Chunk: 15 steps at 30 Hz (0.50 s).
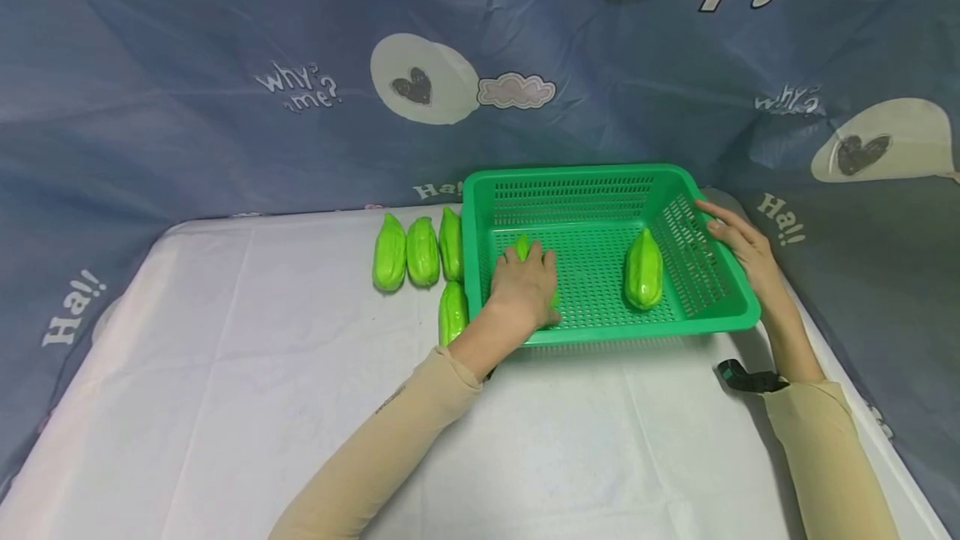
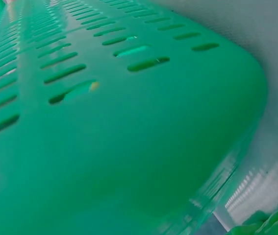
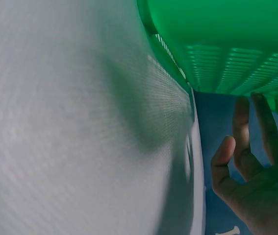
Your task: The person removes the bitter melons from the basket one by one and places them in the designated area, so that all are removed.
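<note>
One gourd sits gripped under the palm-down left hand, fingers curled, at nine o'clock in the basket; the right hand, fingers spread, touches three o'clock.

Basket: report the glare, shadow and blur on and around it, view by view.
Head view: basket fairly crisp, glossy highlights on the green vegetable at its right end; left wrist view: basket very close, soft-looking, little fine detail on its smooth wall; right wrist view: a dark greenish shadow across the soft-looking white cloth, the right hand dimly lit.
</note>
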Tool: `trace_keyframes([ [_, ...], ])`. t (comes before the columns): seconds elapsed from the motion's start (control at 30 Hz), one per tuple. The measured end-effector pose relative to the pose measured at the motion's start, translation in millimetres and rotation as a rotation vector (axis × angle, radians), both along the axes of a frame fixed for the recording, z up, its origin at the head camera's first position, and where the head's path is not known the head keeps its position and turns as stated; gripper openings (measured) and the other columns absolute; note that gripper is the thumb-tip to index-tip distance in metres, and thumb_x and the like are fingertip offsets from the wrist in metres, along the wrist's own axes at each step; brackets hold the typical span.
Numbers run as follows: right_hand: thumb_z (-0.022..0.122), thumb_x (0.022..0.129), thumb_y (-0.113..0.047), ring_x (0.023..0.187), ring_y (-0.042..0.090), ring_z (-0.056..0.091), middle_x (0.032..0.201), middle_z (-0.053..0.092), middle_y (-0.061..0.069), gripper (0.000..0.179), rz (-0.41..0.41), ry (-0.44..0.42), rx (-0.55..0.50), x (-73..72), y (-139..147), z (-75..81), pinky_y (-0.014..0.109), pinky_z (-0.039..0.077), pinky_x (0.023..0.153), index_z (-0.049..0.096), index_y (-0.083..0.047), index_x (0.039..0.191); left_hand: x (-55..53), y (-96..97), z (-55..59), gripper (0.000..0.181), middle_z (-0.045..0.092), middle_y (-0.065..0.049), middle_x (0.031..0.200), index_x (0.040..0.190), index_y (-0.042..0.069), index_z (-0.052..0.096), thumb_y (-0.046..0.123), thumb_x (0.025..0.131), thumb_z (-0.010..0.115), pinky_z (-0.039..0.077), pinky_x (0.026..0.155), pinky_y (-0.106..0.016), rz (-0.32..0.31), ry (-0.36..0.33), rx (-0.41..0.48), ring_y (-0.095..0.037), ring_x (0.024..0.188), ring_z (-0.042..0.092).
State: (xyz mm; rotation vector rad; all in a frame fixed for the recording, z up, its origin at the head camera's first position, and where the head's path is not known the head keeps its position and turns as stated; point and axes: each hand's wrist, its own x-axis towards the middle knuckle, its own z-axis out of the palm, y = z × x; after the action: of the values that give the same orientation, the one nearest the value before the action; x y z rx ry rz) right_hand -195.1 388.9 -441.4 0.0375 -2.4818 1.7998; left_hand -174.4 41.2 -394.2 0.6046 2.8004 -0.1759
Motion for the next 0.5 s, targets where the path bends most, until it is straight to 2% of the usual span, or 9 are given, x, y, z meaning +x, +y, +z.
trace_keyframes([
  [0.23, 0.053, 0.114, -0.03, 0.103, -0.002, 0.066, 0.139, 0.056, -0.022, 0.047, 0.011, 0.002, -0.022, 0.8, 0.6, -1.0, 0.013, 0.057, 0.077, 0.053, -0.023, 0.161, 3.3, -2.9, 1.1, 0.098, 0.037, -0.015, 0.171, 0.166, 0.013, 0.039, 0.062, 0.091, 0.08, 0.055, 0.113, -0.055, -0.058, 0.009, 0.036, -0.046, 0.141, 0.056],
  [0.37, 0.053, 0.114, -0.029, 0.103, -0.001, 0.067, 0.14, 0.057, -0.021, 0.047, 0.024, 0.009, -0.035, 1.0, 2.1, -1.2, 0.012, 0.057, 0.077, 0.053, -0.024, 0.161, 1.5, -6.5, 5.1, 0.096, 0.032, -0.016, 0.173, 0.164, 0.016, 0.044, 0.057, 0.088, 0.085, 0.054, 0.116, -0.051, -0.085, 0.042, 0.08, -0.047, 0.143, 0.054],
  [0.5, 0.052, 0.114, -0.03, 0.106, -0.001, 0.065, 0.142, 0.055, -0.021, 0.047, 0.023, 0.015, -0.014, 0.8, 2.1, -1.2, 0.011, 0.056, 0.079, 0.052, -0.024, 0.161, -1.5, -15.4, 10.4, 0.094, 0.023, -0.017, 0.178, 0.163, 0.017, 0.045, 0.052, 0.087, 0.088, 0.05, 0.122, -0.054, -0.119, 0.08, 0.166, -0.053, 0.149, 0.049],
])
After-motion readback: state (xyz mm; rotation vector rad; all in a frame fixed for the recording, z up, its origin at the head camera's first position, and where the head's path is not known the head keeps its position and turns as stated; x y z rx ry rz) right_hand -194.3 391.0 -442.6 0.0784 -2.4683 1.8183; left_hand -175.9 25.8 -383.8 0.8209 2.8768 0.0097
